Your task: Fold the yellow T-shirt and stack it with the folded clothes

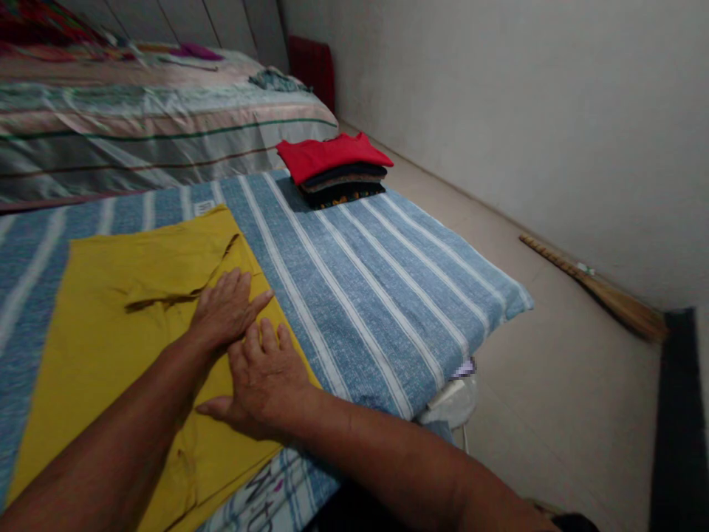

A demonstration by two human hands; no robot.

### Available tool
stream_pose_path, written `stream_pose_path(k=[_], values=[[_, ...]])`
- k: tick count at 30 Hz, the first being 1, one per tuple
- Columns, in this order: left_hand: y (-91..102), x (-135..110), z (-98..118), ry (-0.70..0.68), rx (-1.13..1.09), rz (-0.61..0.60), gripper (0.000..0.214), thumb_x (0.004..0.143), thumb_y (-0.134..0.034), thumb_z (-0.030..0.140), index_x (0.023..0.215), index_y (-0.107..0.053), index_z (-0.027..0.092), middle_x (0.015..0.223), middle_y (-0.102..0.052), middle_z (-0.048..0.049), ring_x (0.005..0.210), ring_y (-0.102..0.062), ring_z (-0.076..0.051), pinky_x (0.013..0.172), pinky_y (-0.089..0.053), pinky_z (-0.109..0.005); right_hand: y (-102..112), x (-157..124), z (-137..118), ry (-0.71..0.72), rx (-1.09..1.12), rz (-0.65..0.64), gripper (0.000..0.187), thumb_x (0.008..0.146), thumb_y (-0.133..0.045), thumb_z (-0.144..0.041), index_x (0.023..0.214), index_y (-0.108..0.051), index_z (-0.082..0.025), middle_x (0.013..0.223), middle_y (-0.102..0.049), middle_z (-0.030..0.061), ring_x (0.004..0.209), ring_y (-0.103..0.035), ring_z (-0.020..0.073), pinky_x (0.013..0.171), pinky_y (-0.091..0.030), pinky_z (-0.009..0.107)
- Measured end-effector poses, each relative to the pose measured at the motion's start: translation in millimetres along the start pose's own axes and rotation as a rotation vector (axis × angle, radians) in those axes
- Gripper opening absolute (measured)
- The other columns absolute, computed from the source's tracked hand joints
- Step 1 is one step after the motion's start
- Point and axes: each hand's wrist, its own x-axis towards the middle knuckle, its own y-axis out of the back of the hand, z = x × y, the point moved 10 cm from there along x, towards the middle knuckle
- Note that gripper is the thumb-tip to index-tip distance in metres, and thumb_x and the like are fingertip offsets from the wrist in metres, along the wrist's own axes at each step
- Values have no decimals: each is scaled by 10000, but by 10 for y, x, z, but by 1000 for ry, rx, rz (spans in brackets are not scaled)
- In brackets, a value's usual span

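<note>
A mustard-yellow cloth [122, 325] lies spread on a blue-and-white striped blanket [377, 273]. My left hand [230, 307] rests flat on the cloth near its right edge, fingers stretched out and together. Just below it, my right hand [263, 380] also presses flat on the cloth at that same edge, fingers extended and thumb out to the left. The two hands touch or nearly touch. Neither hand holds anything.
A stack of folded clothes [335, 170] with a red one on top sits at the blanket's far end. A bed with striped sheets [155, 125] stands behind. A broom [603, 292] lies on the tiled floor by the wall. White plastic [454, 399] pokes out under the blanket's corner.
</note>
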Motion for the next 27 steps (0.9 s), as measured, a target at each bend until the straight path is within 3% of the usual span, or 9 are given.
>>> stream_pose_path(k=[7,10,13,17,21,27], values=[[240,-304,-5,88,50,103,689,903,-248,516,1409,-331,56,1530,-215,-183,1423,-153,-274,1118,-160,-433,-129,-24,-39,-4,94,-75,847,885,-369,-650,1415,-296,8,1490,-207,251,1399,-75,349,1128,-140,521],[410,-475,-123,169,95,250,688,887,-297,511,1412,-346,69,1536,-205,-168,1430,-120,-273,1132,-113,-453,-185,-40,-62,-5,103,-90,832,886,-363,-641,1417,-317,-2,1490,-191,254,1396,-67,358,1130,-120,532],[466,-554,-291,224,95,316,698,878,-313,510,1418,-341,68,1537,-205,-163,1430,-122,-276,1139,-104,-444,-215,-55,-75,-10,97,-107,815,887,-354,-635,1421,-333,-20,1493,-185,245,1395,-71,360,1133,-120,526],[255,-562,-593,354,-17,181,739,868,-287,580,1420,-349,93,1507,-285,-176,1407,-203,-311,1114,-186,-471,-222,-68,-79,-20,81,-119,818,874,-369,-645,1418,-356,-34,1494,-205,231,1394,-78,360,1137,-114,516],[49,-598,-638,383,-84,60,764,880,-254,589,1435,-305,66,1529,-213,-179,1421,-156,-296,1117,-202,-452,-243,-89,-89,-17,77,-130,804,878,-372,-638,1418,-361,-43,1500,-203,218,1398,-70,352,1137,-104,508],[189,-745,-710,452,-24,140,699,907,-256,563,1431,-314,105,1548,-175,-154,1431,-103,-278,1125,-153,-463,-287,-119,-82,-25,52,-141,776,893,-378,-612,1421,-350,-45,1500,-205,221,1398,-77,359,1125,-74,506]])
